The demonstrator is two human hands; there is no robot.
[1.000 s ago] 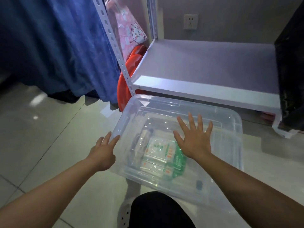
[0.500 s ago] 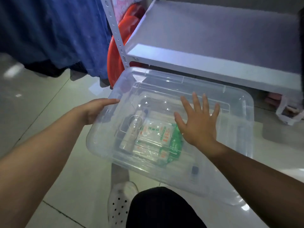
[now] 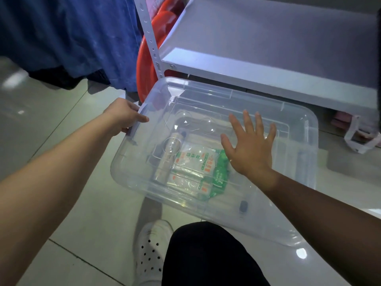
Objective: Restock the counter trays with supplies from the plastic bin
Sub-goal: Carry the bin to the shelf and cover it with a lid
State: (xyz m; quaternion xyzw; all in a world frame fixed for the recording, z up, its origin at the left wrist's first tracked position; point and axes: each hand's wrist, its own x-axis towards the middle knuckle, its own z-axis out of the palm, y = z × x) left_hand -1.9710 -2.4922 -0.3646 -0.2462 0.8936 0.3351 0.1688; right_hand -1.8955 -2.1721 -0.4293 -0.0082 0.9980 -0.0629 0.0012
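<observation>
A clear plastic bin point(image 3: 296, 129) with its clear lid on sits on the tiled floor in front of me. Through the lid I see white packets with green and red print point(image 3: 193, 162), a green packet point(image 3: 220, 172) and a pale tube point(image 3: 167, 159). My left hand point(image 3: 123, 116) grips the lid's left edge, thumb on top and fingers curled under the rim. My right hand point(image 3: 249, 149) lies flat on the lid with its fingers spread, over the right side of the packets.
A white metal shelf point(image 3: 268, 65) stands just behind the bin, its slotted post point(image 3: 150, 42) at the left. Red basins point(image 3: 148, 58) lean behind the post. Blue cloth point(image 3: 72, 38) hangs at the left. My white shoe point(image 3: 150, 250) and dark trouser knee point(image 3: 206, 256) are below the bin.
My left hand went from hovering open beside the bin to closing on the lid's left edge. The view moved closer and downward. My right hand stayed flat on the lid.
</observation>
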